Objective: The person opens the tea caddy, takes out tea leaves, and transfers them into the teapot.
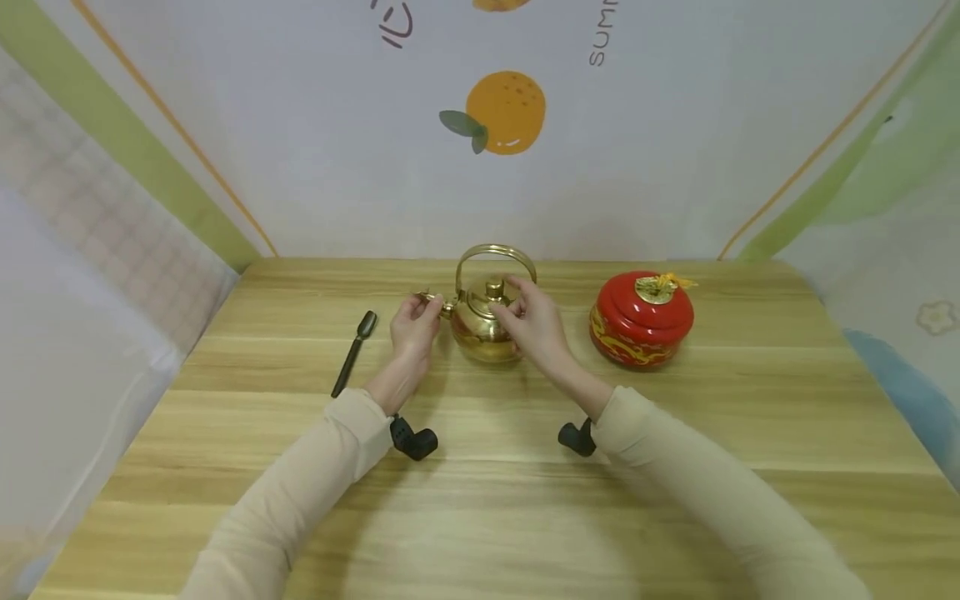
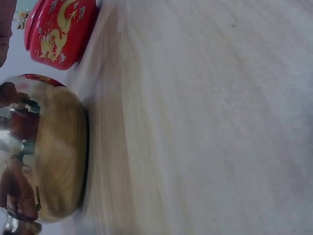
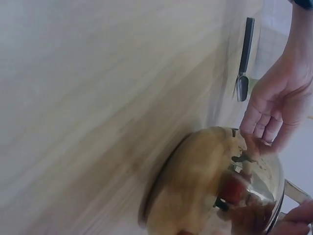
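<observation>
A shiny gold teapot [image 1: 486,329] with an arched handle [image 1: 495,250] stands upright near the table's back edge, its spout to the left. My left hand [image 1: 414,333] pinches the spout between thumb and fingers; a bit of gold shows past the fingertips. The right hand [image 1: 536,329] is at the lid, thumb and index finger spread beside the lid's knob [image 1: 495,288]. In the right wrist view the left hand [image 3: 281,103] is beyond the teapot's rounded body [image 3: 195,181]. The left wrist view shows the teapot's side [image 2: 58,152] with reflections on it.
Right of the teapot stands a round red lidded jar [image 1: 642,321] with gold dragon decoration and a yellow tassel. A dark small scoop [image 1: 354,354] lies to the left on the wooden table [image 1: 480,517]. Printed cloth [image 1: 360,167] hangs behind and at both sides.
</observation>
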`<action>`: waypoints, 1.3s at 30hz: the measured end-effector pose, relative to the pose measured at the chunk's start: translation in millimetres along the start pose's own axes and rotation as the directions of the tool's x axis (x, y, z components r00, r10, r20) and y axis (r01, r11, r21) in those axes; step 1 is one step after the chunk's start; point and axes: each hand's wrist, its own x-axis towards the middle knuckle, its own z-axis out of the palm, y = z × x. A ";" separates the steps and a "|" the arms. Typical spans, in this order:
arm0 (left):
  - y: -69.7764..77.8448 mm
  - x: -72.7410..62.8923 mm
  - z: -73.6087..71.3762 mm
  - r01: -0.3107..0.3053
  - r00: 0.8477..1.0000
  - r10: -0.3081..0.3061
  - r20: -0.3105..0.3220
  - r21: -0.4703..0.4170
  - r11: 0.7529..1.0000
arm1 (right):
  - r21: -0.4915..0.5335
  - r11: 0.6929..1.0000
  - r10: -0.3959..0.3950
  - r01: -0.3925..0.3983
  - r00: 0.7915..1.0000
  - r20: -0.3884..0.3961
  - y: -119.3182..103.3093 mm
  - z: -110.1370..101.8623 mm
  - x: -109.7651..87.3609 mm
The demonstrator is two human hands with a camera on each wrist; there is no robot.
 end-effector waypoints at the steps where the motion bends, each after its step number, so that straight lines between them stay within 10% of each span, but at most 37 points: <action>1: -0.4 0.9 0.2 -0.009 1.000 0.009 -0.013 0.001 1.000 | -0.025 1.000 0.002 -0.002 1.000 -0.003 -1.2 1.2 2.0; 11: -3.2 4.6 -0.8 -0.046 0.998 0.046 -0.044 -0.012 0.999 | -0.176 0.984 0.009 -0.011 1.000 -0.013 -4.8 6.1 15.0; 39: -4.1 5.3 0.9 -0.059 0.997 0.061 -0.040 0.048 0.997 | -0.172 0.983 0.056 -0.059 0.998 -0.020 -2.3 4.5 21.8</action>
